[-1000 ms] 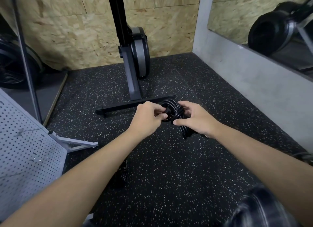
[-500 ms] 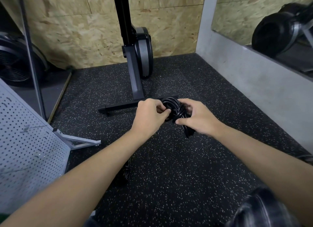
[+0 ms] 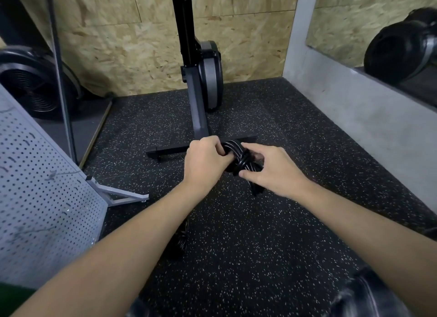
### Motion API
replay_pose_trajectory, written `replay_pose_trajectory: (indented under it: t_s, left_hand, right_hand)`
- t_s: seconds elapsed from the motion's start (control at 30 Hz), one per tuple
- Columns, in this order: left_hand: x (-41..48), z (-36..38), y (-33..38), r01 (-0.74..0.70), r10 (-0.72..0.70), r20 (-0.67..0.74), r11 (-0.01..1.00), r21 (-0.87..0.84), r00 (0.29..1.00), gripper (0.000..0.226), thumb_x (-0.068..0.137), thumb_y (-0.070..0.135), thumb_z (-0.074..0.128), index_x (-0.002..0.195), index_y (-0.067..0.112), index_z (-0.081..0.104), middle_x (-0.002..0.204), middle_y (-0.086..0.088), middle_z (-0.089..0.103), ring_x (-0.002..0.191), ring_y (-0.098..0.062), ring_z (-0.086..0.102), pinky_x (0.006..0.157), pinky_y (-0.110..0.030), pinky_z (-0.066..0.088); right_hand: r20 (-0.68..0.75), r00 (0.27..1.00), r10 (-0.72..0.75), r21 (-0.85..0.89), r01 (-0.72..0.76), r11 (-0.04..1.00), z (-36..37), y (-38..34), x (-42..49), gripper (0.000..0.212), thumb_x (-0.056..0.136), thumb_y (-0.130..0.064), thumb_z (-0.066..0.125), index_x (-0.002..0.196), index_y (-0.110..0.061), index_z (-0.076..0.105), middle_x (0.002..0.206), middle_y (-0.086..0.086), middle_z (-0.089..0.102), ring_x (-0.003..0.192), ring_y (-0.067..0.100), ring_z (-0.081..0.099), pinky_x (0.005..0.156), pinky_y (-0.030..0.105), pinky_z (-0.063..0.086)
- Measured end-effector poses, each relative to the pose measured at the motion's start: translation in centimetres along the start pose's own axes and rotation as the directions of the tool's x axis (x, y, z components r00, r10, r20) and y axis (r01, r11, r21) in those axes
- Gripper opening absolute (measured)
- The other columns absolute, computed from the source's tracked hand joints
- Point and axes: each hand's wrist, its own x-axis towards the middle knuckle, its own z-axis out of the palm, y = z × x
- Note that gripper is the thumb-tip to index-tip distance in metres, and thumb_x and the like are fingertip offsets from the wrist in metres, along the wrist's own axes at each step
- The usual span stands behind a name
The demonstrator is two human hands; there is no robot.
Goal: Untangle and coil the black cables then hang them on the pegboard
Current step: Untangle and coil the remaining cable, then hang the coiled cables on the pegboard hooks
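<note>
Your left hand (image 3: 205, 160) grip curls round black cable coil (image 3: 238, 156), likely pinning loops together. Your right hand (image 3: 272, 172) pinches coil's 4 o'clock side, likely steadying. Coil held above floor (image 3: 236, 257), pegboard (image 3: 42, 186) at 9 o'clock.

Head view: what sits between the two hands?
In the head view, the coiled black cable bundle fills the gap; the left hand and the right hand both grip it.
</note>
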Motion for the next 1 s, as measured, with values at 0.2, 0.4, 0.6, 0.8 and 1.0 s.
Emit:
replay_pose_trajectory:
  t_s: [0.2, 0.4, 0.6, 0.8, 1.0]
  left_hand:
    - [0.6, -0.4, -1.8, -0.137, 0.126, 0.122, 0.987, 0.083, 0.984, 0.033, 0.081, 0.028, 0.076, 0.106, 0.026, 0.055, 0.110, 0.008, 0.053, 0.096, -0.015, 0.059, 0.078, -0.033, 0.051]
    - [0.9, -2.1, -4.2, -0.096, 0.028, 0.615, 0.992, 0.077, 0.788, 0.008, 0.089, 0.022, 0.068, 0.087, 0.025, 0.076, 0.084, 0.006, 0.074, 0.080, -0.012, 0.067, 0.068, -0.025, 0.050]
    - [0.5, -2.8, -7.4, 0.323, -0.341, 0.569, 0.936, 0.137, 0.748, 0.025, 0.095, 0.031, 0.064, 0.079, 0.013, 0.070, 0.077, -0.001, 0.070, 0.070, -0.019, 0.065, 0.063, -0.028, 0.047]
    - [-0.6, -4.5, -8.3, 0.708, -0.494, 0.581, 0.673, -0.216, 0.647, 0.034, 0.105, 0.024, 0.059, 0.120, -0.006, 0.064, 0.106, -0.026, 0.075, 0.085, -0.038, 0.079, 0.065, -0.042, 0.066]
    - [-2.9, -6.3, -8.1, 0.599, -0.439, 0.468, 0.751, -0.277, 0.767, 0.046, 0.089, 0.044, 0.068, 0.123, 0.013, 0.067, 0.112, -0.009, 0.078, 0.100, -0.029, 0.076, 0.092, -0.052, 0.061]
  right_hand:
    - [0.083, 0.996, -0.034, -0.007, 0.035, 0.999, 0.0, 0.2, 0.2, 0.075, 0.085, -0.020, 0.086, 0.152, -0.028, 0.055, 0.140, -0.008, 0.065, 0.128, 0.007, 0.059, 0.115, 0.032, 0.044]
    - [0.208, 0.977, -0.042, 0.149, 0.011, 0.989, 0.7, 1.4, 0.1, 0.066, 0.085, -0.017, 0.087, 0.142, -0.033, 0.060, 0.123, -0.014, 0.072, 0.104, 0.005, 0.073, 0.101, 0.031, 0.056]
    - [0.138, 0.987, 0.086, 0.018, -0.089, 0.996, 0.9, 2.7, 1.0, 0.059, 0.088, -0.041, 0.082, 0.141, -0.035, 0.058, 0.128, -0.022, 0.064, 0.118, -0.002, 0.060, 0.108, 0.035, 0.048]
    - [0.234, 0.940, 0.250, 0.122, -0.284, 0.951, 2.7, 1.3, 1.8, 0.073, 0.085, -0.054, 0.081, 0.148, -0.033, 0.050, 0.118, -0.018, 0.073, 0.111, 0.011, 0.070, 0.104, 0.040, 0.053]
    - [0.235, 0.968, 0.091, 0.421, -0.186, 0.888, 7.4, -6.2, 2.0, 0.073, 0.084, -0.058, 0.080, 0.148, -0.035, 0.053, 0.135, -0.012, 0.060, 0.119, 0.005, 0.061, 0.105, 0.038, 0.055]
